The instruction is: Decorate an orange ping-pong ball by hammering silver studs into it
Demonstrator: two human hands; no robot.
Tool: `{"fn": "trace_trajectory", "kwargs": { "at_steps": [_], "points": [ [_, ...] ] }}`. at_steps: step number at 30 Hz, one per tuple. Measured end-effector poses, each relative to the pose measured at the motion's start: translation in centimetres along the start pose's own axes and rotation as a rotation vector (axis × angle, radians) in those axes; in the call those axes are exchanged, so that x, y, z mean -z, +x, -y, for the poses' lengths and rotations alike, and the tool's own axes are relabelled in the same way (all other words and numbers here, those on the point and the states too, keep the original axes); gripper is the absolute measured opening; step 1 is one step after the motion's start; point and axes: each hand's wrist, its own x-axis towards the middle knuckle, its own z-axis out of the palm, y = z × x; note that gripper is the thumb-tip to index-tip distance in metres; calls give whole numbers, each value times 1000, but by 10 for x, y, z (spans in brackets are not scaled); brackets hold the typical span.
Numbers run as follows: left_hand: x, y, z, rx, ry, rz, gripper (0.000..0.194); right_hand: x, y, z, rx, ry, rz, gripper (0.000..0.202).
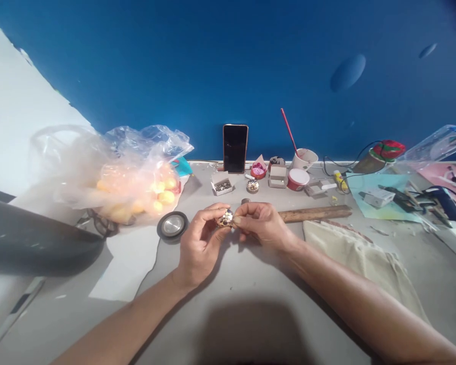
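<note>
In the middle of the view my left hand [201, 243] is closed round a small ball [225, 218] studded with shiny gold pieces, dark and pale patches between them. My right hand [260, 225] meets it from the right, thumb and forefinger pinched at the ball's side. What that pinch holds, if anything, is too small to make out. Behind the hands lies a similar gold-and-white ball [253, 186]. A small open box [222, 185] of tiny metal pieces stands left of that one. The hammer's wooden handle [315, 213] stretches out to the right, partly behind my right hand.
A phone [235, 148] leans on the blue wall. Along the back stand a paper cup [304, 159] with a red stick and a lidded tub [298, 179]. Left are a plastic bag [140, 177] with yellow-orange things and a round dark-rimmed disc [173, 226]; right, a beige cloth [353, 253].
</note>
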Motion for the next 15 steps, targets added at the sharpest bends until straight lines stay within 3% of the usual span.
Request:
{"fn": "trace_trajectory", "kwargs": {
  "at_steps": [5,11,15],
  "points": [
    [0,3,-4,87,-35,62,27,8,4,2,-15,1,82,46],
    [5,12,1,381,-289,246,37,19,7,4,14,-112,118,44],
    [5,15,3,523,-450,238,39,27,13,4,25,-67,96,46]
  ]
}}
